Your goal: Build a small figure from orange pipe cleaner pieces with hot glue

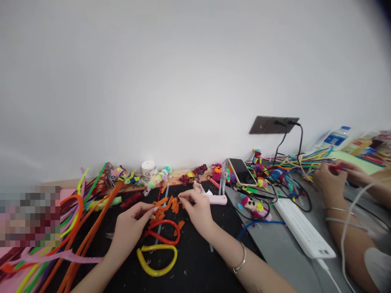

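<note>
My left hand [132, 223] and my right hand [198, 211] hover over a black mat [198, 260], both with fingers pinched together. Between them lies a scatter of several short orange pipe-cleaner pieces [170, 204]. My right hand's fingertips pinch something small and dark at the pile's right edge; I cannot make out what it is. My left hand's fingertips meet at the pile's left edge, touching an orange piece. Just below the hands lie a red bent loop [161, 232] and a yellow bent loop [157, 260]. A bangle sits on my right wrist.
Long coloured pipe cleaners [76, 228] fan over the left. Small fuzzy figures [159, 177], a white tape roll [148, 167] and a phone [242, 171] line the wall. A white power strip [302, 232] and cables lie right, where another person's hands [332, 179] work.
</note>
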`<state>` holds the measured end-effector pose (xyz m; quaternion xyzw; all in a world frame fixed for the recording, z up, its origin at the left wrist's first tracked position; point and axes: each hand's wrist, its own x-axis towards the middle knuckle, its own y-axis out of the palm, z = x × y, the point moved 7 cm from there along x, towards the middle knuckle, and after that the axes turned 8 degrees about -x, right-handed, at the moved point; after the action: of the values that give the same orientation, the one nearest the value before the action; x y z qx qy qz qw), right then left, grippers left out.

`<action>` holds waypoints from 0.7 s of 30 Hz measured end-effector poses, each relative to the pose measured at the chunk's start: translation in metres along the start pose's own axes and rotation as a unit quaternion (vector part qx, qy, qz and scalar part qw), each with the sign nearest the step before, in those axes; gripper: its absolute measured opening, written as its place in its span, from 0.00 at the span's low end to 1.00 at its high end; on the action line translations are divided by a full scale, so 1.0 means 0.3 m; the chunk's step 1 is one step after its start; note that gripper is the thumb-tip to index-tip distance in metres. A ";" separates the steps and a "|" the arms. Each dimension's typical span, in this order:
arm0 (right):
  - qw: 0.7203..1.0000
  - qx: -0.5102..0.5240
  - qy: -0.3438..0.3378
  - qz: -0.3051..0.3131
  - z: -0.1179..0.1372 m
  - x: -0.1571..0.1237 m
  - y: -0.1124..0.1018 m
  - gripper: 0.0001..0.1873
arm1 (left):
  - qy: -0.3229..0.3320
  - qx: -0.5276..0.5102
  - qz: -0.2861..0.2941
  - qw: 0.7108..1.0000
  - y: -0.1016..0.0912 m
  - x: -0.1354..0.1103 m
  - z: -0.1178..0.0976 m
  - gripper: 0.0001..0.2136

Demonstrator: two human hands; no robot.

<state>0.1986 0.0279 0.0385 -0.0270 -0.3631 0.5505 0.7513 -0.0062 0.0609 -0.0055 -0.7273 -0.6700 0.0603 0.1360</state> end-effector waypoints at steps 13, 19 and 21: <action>0.998 0.003 -0.059 0.006 0.013 -0.046 0.026 0.08 | 0.008 0.008 0.016 1.000 0.012 -0.003 0.002 0.12; 0.999 0.018 -0.028 0.010 0.002 -0.044 0.020 0.09 | 0.000 -0.025 0.019 1.000 0.020 -0.010 -0.014 0.09; 0.999 0.035 -0.008 0.013 -0.007 -0.043 0.021 0.08 | -0.008 -0.037 0.018 0.999 0.022 -0.013 -0.017 0.09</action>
<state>0.1929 0.0201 0.0275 -0.0014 -0.3491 0.5725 0.7419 0.0010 0.0561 -0.0027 -0.7433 -0.6596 0.0434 0.1029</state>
